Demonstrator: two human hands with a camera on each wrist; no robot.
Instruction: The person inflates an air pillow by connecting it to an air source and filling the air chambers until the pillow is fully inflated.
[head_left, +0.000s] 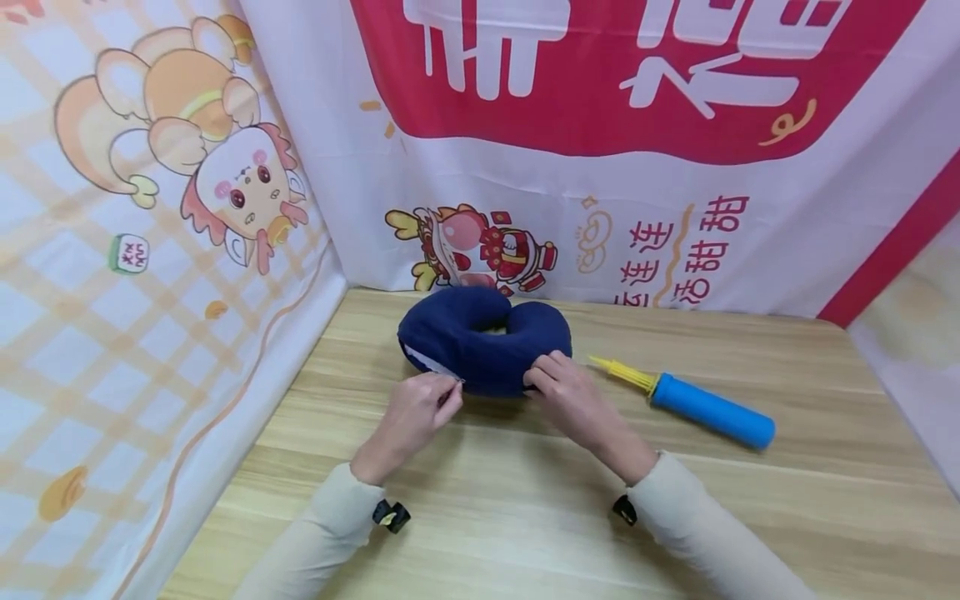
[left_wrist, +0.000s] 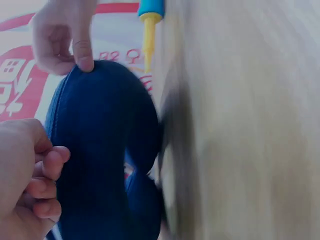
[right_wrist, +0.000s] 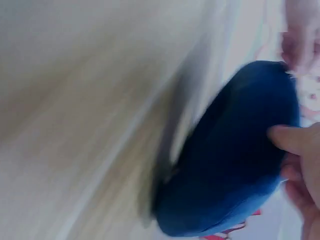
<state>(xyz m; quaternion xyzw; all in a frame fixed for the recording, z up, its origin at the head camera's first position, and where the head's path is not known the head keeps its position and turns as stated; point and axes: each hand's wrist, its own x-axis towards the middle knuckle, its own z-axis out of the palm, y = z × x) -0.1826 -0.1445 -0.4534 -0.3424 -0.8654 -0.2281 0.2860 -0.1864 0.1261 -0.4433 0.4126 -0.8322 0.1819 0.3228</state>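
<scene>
A navy U-shaped neck pillow (head_left: 480,360) stands at the back of the table, its gap facing away. Along its near left edge the zipper is parted, and a strip of white inner (head_left: 427,361) shows. My left hand (head_left: 411,417) pinches the zipper pull where the white strip ends. With thumb and fingers, my right hand (head_left: 572,402) grips the pillow's near right edge. The left wrist view shows a closed stretch of zipper seam (left_wrist: 61,102) between the two hands. In the right wrist view, the right thumb (right_wrist: 285,137) lies on the pillow's fabric.
A blue hand pump (head_left: 712,410) with a yellow nozzle (head_left: 618,372) lies on the wood-grain table (head_left: 480,517), right of the pillow. A printed cloth backdrop (head_left: 480,183) rises directly behind the pillow, and another cloth wall (head_left: 150,333) borders the left side.
</scene>
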